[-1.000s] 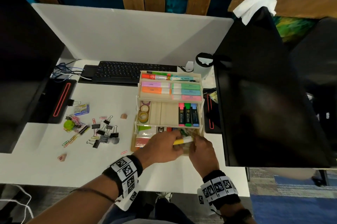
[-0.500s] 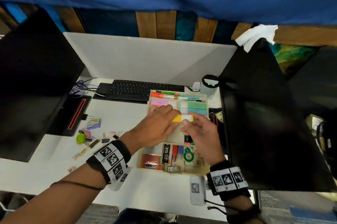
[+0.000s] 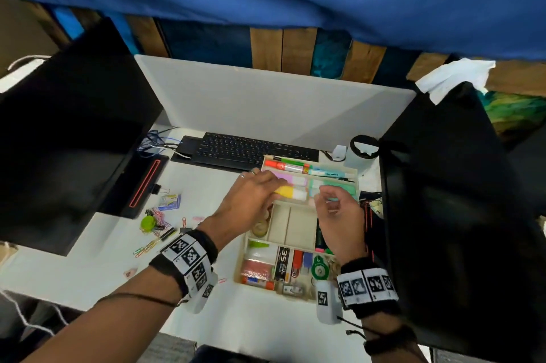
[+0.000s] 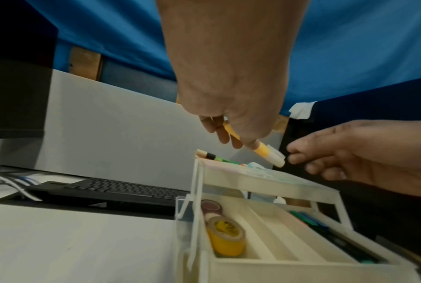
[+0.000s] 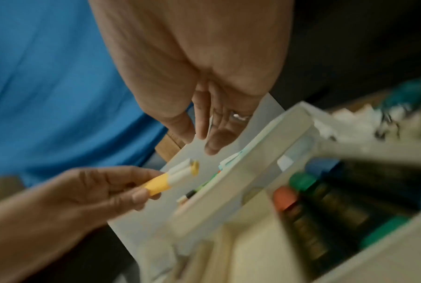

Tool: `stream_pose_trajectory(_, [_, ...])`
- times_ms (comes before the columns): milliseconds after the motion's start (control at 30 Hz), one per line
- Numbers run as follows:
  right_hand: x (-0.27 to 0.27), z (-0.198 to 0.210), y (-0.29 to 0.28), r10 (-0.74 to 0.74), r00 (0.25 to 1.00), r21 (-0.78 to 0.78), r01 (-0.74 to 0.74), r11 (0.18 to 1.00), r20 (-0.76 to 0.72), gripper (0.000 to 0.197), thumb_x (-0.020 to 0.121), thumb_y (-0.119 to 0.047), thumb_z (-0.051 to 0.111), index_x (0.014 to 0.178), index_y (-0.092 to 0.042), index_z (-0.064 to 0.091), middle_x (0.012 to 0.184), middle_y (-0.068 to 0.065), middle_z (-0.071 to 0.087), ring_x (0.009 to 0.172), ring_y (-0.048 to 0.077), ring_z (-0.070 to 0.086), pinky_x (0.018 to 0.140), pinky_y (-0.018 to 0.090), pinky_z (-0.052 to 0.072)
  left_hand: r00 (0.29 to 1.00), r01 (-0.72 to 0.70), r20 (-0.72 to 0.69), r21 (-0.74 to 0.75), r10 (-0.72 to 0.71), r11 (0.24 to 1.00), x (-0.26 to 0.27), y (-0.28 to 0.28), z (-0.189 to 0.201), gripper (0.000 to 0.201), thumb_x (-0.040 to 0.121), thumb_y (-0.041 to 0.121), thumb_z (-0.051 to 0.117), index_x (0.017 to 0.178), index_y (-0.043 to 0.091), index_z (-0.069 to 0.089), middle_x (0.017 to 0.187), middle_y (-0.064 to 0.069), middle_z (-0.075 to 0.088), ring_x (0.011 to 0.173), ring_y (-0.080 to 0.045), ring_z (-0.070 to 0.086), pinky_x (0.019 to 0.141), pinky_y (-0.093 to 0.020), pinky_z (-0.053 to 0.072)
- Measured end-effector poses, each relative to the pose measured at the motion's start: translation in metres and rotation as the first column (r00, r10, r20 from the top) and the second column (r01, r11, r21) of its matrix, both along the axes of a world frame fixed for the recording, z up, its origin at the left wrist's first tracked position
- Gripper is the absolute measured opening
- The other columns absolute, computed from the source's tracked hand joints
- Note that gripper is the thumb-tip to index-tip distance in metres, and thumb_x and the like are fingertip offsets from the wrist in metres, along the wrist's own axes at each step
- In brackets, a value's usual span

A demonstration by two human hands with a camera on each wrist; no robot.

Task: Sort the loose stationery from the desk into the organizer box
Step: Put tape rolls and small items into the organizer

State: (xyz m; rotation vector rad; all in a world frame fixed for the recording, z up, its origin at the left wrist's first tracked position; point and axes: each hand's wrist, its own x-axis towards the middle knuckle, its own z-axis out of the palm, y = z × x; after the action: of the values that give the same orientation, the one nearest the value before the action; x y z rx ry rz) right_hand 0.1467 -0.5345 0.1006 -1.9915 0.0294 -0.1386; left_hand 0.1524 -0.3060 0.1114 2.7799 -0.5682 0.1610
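yellow highlighter [image 3: 291, 192] w/ white cap, pinched in left hand [image 3: 251, 200] fingers; right hand [image 3: 338, 212] fingers loose, empty

Your right hand [image 5: 212, 76] hung with fingers loose, holding nothing, above the blurred organizer box [image 5: 248, 172]. Your left hand [image 5: 91, 191] pinched a yellow highlighter [image 5: 166, 181] by its body, white cap end toward the box. Orange- and green-capped markers [image 5: 299, 191] lay inside.
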Motion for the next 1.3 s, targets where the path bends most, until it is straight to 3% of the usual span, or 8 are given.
stream_pose_trajectory(133, [0.001,-0.020,-0.007,0.125,0.989,-0.368,-0.086,0.926,0.083,0.023,0.091,-0.011,0.071,0.114,-0.008,0.072,0.112,0.005,0.062,0.083,0.013,0.064,0.081,0.023,0.050,0.992,-0.097,-0.068,0.118,0.106,0.988,0.004,0.007,-0.015,0.037,0.098,0.026,0.062,0.134,0.036,0.061,0.127,0.009,0.063,0.111,-0.022,0.053,0.093,-0.040,0.040])
stream_pose_trajectory(267, [-0.002,-0.031,-0.010,0.145,0.988,-0.389,-0.110,0.914,0.062,0.025,0.090,-0.010,0.071,0.116,-0.008,0.071,0.116,0.001,0.057,0.095,0.017,0.066,0.087,0.033,0.059,0.988,-0.116,-0.099,0.048,0.120,0.992,0.004,0.008,-0.026,0.035,0.100,0.027,0.060,0.134,0.035,0.063,0.129,0.006,0.062,0.115,-0.022,0.050,0.095,-0.043,0.038])
stream_pose_trajectory(533, [-0.013,-0.025,0.000,0.178,0.984,-0.420,-0.157,0.894,0.011,0.028,0.093,-0.017,0.069,0.121,-0.016,0.068,0.118,-0.005,0.050,0.100,0.013,0.061,0.095,0.028,0.053,0.996,-0.084,-0.016,0.037,0.084,0.996,-0.013,0.003,-0.041,0.031,0.098,0.033,0.058,0.128,0.036,0.062,0.127,0.007,0.053,0.113,-0.019,0.048,0.095,-0.045,0.039])
stream_pose_trajectory(700, [-0.023,-0.017,0.016,0.225,0.974,-0.428,-0.190,0.884,0.033,0.026,0.093,-0.017,0.068,0.119,-0.017,0.068,0.116,-0.006,0.051,0.083,0.010,0.058,0.083,0.032,0.056,0.996,-0.079,-0.041,0.023,0.080,0.997,-0.025,0.004,-0.039,0.033,0.099,0.038,0.049,0.131,0.034,0.057,0.132,0.007,0.051,0.120,-0.021,0.045,0.098,-0.046,0.036])
stream_pose_trajectory(900, [-0.042,-0.010,0.082,0.459,0.885,-0.344,-0.407,0.846,0.083,0.016,0.096,-0.011,0.065,0.111,-0.016,0.069,0.108,-0.008,0.056,0.081,-0.002,0.056,0.078,0.011,0.047,0.970,-0.231,-0.107,-0.147,0.216,0.962,-0.072,0.071,-0.041,0.031,0.102,0.035,0.051,0.131,0.029,0.058,0.133,0.004,0.048,0.115,-0.020,0.045,0.093,-0.039,0.039])
stream_pose_trajectory(1000, [-0.053,-0.021,0.129,0.615,0.788,-0.318,-0.575,0.754,0.032,0.015,0.095,-0.010,0.066,0.106,-0.018,0.070,0.098,-0.005,0.063,0.078,0.004,0.059,0.075,0.019,0.052,0.916,-0.358,-0.249,-0.153,0.314,0.921,-0.106,0.135,-0.059,0.026,0.096,0.021,0.056,0.121,0.024,0.064,0.125,0.000,0.051,0.109,-0.023,0.054,0.091,-0.039,0.050])
stream_pose_trajectory(1167, [-0.077,-0.057,0.206,0.783,0.568,-0.339,-0.810,0.478,-0.254,0.007,0.093,-0.018,0.064,0.100,-0.018,0.066,0.095,-0.001,0.063,0.081,0.011,0.059,0.075,0.033,0.056,0.681,-0.531,-0.497,0.168,0.537,0.830,-0.169,0.228,-0.091,0.044,0.092,0.015,0.067,0.133,0.026,0.059,0.137,-0.001,0.044,0.119,-0.024,0.053,0.092,-0.034,0.054])
stream_pose_trajectory(1300, [-0.099,-0.088,0.252,0.770,0.499,-0.387,-0.852,0.352,-0.397,0.025,0.092,-0.021,0.065,0.118,-0.020,0.063,0.117,-0.002,0.060,0.100,0.016,0.060,0.093,0.036,0.053,0.716,-0.457,-0.519,0.155,0.466,0.876,-0.198,0.265,-0.110,0.050,0.088,0.004,0.060,0.133,0.028,0.062,0.130,0.000,0.049,0.106,-0.025,0.058,0.085,-0.037,0.054])
